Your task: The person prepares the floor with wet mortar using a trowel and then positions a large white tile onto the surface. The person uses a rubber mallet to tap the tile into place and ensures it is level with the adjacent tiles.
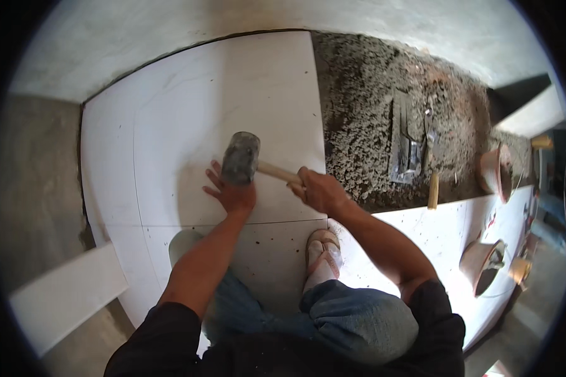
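In my right hand (322, 191) is the wooden handle of a rubber mallet (240, 158), fingers wrapped round it near its end. The dark, worn mallet head hangs over the large white floor tile (264, 94). My left hand (234, 196) rests on that tile, fingers spread, just below the mallet head, which hides part of it. Whether the mallet touches the tile or hovers above it, I cannot tell. Right of the tile's edge lies a bed of rough grey mortar (358, 113).
A flat metal trowel (399, 138) lies on the mortar, beside a tool with a wooden handle (433, 191). Two buckets, one by the mortar (498, 171) and one on the tiles (482, 266), stand at right. Walls bound the far and left sides. A white board (69, 292) is at lower left.
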Demonstrator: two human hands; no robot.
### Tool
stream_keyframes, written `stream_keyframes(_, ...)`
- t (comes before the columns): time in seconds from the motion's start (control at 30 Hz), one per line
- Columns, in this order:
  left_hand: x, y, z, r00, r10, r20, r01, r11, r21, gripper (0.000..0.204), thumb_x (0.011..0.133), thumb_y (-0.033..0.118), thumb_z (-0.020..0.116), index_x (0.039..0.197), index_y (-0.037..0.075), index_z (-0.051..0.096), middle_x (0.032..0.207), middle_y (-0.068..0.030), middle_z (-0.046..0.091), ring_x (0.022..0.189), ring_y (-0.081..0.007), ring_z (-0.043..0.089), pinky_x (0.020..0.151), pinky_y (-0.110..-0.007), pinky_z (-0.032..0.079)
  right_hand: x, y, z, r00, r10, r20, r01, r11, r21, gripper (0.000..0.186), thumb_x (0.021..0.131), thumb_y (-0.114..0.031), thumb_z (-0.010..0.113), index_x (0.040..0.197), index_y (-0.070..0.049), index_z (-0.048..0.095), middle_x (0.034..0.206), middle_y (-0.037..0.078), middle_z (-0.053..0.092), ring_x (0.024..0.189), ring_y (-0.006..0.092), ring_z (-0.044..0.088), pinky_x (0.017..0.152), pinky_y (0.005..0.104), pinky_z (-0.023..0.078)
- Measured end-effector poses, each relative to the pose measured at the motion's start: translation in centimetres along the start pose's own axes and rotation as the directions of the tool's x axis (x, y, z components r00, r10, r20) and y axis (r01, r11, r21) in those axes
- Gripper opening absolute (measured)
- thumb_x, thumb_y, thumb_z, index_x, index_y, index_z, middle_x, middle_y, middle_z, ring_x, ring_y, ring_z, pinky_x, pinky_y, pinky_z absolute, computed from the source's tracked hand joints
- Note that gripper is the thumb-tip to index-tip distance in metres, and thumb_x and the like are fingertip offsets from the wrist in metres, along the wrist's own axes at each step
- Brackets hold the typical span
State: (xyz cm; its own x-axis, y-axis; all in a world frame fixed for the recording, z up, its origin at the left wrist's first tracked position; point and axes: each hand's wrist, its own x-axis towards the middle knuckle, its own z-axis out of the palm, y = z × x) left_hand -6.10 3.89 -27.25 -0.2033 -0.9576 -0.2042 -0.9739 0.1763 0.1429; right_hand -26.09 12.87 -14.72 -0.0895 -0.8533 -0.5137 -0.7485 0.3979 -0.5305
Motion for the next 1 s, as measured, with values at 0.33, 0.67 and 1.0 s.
stream_keyframes(0.33,-0.1,1.3,-1.0,0.998,-0.060,-0.007,0.061,0.988,0.140,0.076,0.094,0.055,0.036,0.153,0.013,0.011,0.158,-0.0175,0.000,0.145,-0.0417,-0.002,0.109,-0.068,0.006,0.7,2.0,0.6,0.991,0.044,-0.125,-0.017,0.979,0.203,0.049,0.095,-0.050,0.047,0.095,-0.002,0.053,0.074,0.021,0.064,0.070,0.0395,0.065,0.066,0.0481,0.051)
stream_keyframes(0.67,-0.4,0.4,-0.1,0.998,-0.058,0.007,0.056,0.984,0.167,0.076,0.095,0.056,0.032,0.153,0.014,0.007,0.158,-0.0184,-0.002,0.145,-0.0415,-0.002,0.110,-0.066,0.003,0.9,3.6,-0.5,0.976,0.002,-0.218,0.048,0.973,0.227,0.059,0.095,-0.058,0.041,0.096,-0.002,0.057,0.073,0.020,0.065,0.071,0.0384,0.065,0.069,0.0466,0.052)
stream_keyframes(1.0,0.0,0.4,0.4,0.998,-0.045,-0.049,0.052,0.985,0.163,0.075,0.095,0.058,0.031,0.153,0.015,0.009,0.159,-0.0172,0.002,0.145,-0.0405,0.002,0.110,-0.066,0.004,1.8,4.2,-0.7,0.993,0.059,-0.098,-0.038,0.978,0.203,0.061,0.095,-0.059,0.038,0.101,-0.002,0.058,0.077,0.019,0.066,0.075,0.0350,0.067,0.072,0.0454,0.052)
